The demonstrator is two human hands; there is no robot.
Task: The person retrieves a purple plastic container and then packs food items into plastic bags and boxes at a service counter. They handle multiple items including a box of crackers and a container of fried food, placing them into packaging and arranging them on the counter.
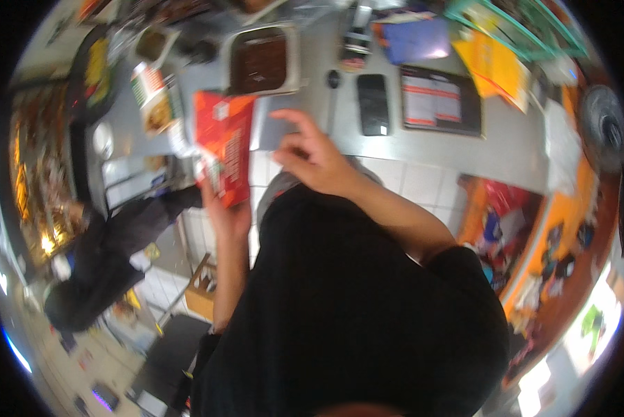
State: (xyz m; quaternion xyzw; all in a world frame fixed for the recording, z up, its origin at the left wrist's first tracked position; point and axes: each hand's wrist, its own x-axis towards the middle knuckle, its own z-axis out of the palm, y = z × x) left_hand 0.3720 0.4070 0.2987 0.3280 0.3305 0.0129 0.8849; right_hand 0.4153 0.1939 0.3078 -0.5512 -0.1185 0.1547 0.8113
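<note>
A red printed packet (227, 146) stands upright in my left hand (226, 208), which grips it at its lower end. To its right, my right hand (312, 156) is held in the air with fingers curled and apart, holding nothing. Just beyond the packet, a square metal pan (293, 62) of dark brown contents rests on the steel counter (322, 120). Left of the packet lies another printed pack (153, 99) in white, green and orange. The lower edge of the red packet is partly covered by my fingers.
A dark smartphone (373, 104) and a dark clipboard (468, 117) with printed papers lie to the right. Purple (416, 39) and yellow packets (491, 65) sit farther back, near a teal basket (541, 49). A person in dark clothing (114, 245) stands at left.
</note>
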